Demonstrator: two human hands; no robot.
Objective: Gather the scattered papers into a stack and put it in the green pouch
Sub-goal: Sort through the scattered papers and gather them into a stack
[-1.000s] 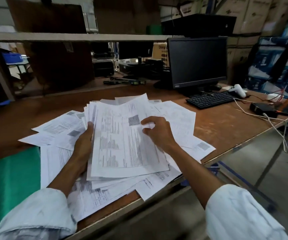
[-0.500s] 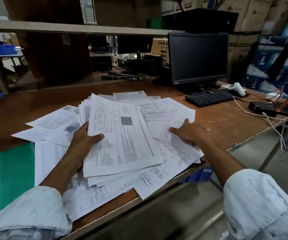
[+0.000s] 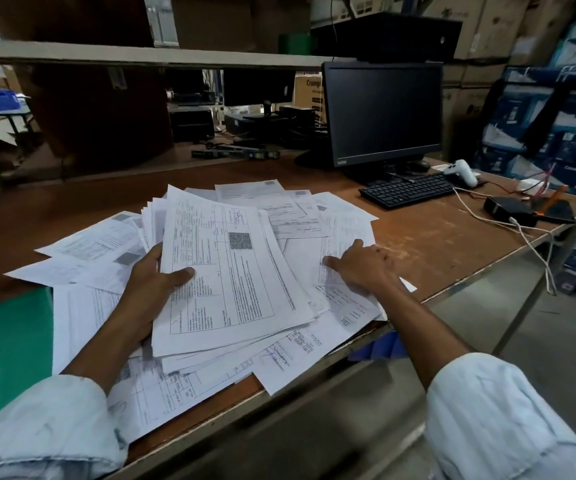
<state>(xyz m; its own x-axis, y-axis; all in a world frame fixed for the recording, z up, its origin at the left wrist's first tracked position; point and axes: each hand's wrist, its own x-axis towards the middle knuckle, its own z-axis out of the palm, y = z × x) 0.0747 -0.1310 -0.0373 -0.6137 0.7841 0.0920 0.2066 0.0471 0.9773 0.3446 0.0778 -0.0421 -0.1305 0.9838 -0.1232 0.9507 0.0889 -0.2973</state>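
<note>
Paper stack: left hand grips left edge, thumb atop.

A: Light, quick?
B: Dim on my feed. The white papers are the brightest thing, evenly lit from above, no glare. Under the shelf it drops near black, with one paler patch far left.
A: Shadows?
B: Soft. A faint one under the lifted sheets.
A: Sharpness?
B: Centre okay, though the print isn't legible. The sleeves and the near edge of the table smear. Wide-angle bend at the borders, and the boxes on the right lean.
</note>
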